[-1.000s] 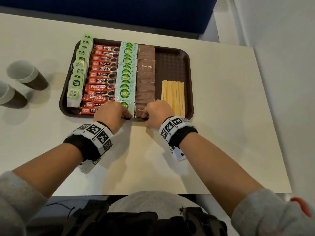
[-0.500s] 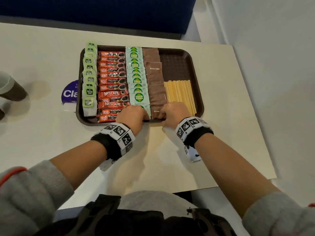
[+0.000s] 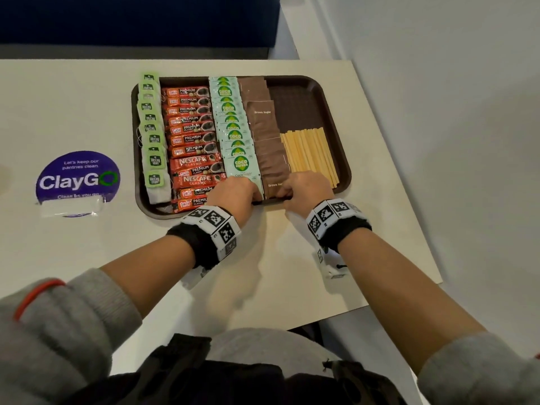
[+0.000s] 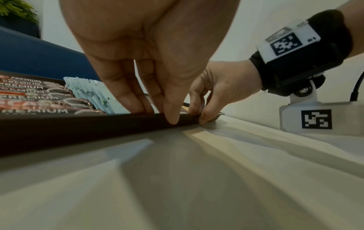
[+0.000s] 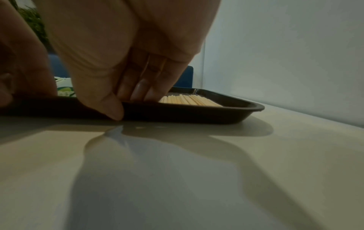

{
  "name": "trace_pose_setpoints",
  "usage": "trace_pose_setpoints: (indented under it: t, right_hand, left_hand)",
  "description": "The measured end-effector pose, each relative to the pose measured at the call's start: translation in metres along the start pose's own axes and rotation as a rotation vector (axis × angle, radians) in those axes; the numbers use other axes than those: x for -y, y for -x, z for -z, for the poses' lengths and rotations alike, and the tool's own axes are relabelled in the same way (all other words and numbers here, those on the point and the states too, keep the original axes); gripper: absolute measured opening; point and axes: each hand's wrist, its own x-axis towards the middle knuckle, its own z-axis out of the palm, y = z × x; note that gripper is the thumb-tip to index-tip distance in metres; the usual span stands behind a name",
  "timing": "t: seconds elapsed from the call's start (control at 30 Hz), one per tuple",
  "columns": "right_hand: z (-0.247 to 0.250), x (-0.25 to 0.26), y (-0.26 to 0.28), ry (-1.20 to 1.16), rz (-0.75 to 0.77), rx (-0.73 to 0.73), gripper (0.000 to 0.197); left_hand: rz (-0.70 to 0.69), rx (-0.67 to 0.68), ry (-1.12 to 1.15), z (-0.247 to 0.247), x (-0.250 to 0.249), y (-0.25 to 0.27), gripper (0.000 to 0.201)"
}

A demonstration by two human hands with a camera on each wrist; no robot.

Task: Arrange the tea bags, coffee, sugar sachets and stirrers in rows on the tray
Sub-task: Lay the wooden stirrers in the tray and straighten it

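The brown tray (image 3: 336, 118) lies flat on the pale surface (image 3: 292, 273), its long axis running left to right across our view. On it we see five rows running away from us: tea bags (image 3: 152, 135) at the far left, red coffee sticks (image 3: 193, 141) laid crosswise with their long axes left to right, pale green sugar sachets (image 3: 233, 124), brown sugar sachets (image 3: 263, 130), and at the right a bundle of wooden stirrers (image 3: 309, 153) pointing away from us, fanned slightly.

Our left hand (image 3: 233, 194) and right hand (image 3: 306, 188) sit side by side at the tray's near rim, knuckles up, wrists bent down toward the surface. From the head view the fingers are hidden under the knuckles. The left wrist view shows what that one cannot: the left hand (image 4: 149, 62) has its fingers down over the rim inside the tray, beside the green sachets, and its thumb pressed on the rim's outer face, pinching the edge. The right wrist view shows the same hold for the right hand (image 5: 126, 62), fingers inside next to the stirrers (image 5: 189, 100), thumb tip at the outer wall of the tray (image 5: 216, 115) where it meets the surface.

Left of the tray a round purple sticker (image 3: 77, 176) lies on the surface.
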Motion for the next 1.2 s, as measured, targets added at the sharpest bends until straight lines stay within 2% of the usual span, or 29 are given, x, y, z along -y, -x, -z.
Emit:
trace_pose_setpoints:
  t: [0.5,0.67,1.0,1.2]
  right_hand:
    - [0.008,-0.073,-0.006,-0.067,-0.065,-0.061,0.022]
    - [0.011,-0.090,-0.008,-0.081,-0.085,-0.033,0.023]
    - [0.013,-0.109,-0.018,-0.123,-0.140,-0.031,0.024]
    - [0.015,-0.114,-0.025,-0.138,-0.142,-0.064,0.023]
  left_hand:
    - [-0.019,-0.017,0.004,-0.012,-0.055,-0.048,0.033]
    - [-0.008,-0.044,0.011,-0.016,-0.067,-0.057,0.035]
    - [0.088,-0.093,0.009,-0.006,-0.041,-0.045,0.025]
    - [0.128,-0.078,0.006,-0.003,-0.045,-0.054,0.025]
